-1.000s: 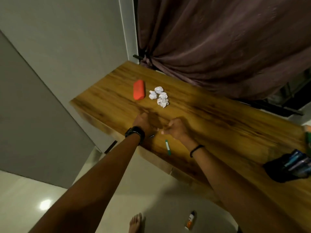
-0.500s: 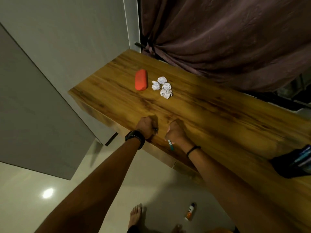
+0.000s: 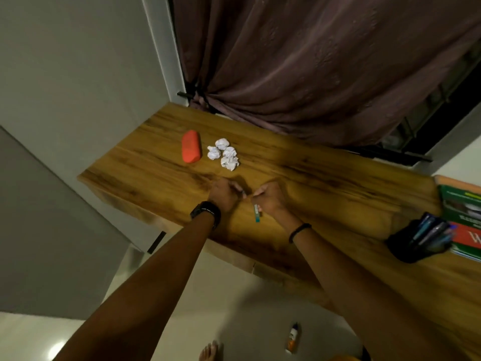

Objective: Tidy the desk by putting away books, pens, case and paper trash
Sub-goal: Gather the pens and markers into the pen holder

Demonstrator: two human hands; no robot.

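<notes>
My left hand (image 3: 223, 193) and my right hand (image 3: 270, 199) meet near the front edge of the wooden desk (image 3: 325, 183). The right hand is closed on a teal-tipped pen (image 3: 257, 214) that sticks out below the fist. In the left fist is what looks like a dark pen (image 3: 243, 194); only its tip shows. Farther back lie an orange case (image 3: 191, 149) and several crumpled paper balls (image 3: 224, 154). At the right stand a black pen holder (image 3: 406, 246) with pens and a stack of books (image 3: 462, 214).
A dark curtain (image 3: 325, 69) hangs behind the desk and a grey wall (image 3: 73, 74) is on the left. On the floor below are a small bottle (image 3: 292, 337) and a bare foot (image 3: 210, 351).
The teal-tipped pen lay on the desk a second ago; my right hand came down over it and now grips it. The view has shifted and the books have come into sight at the right.
</notes>
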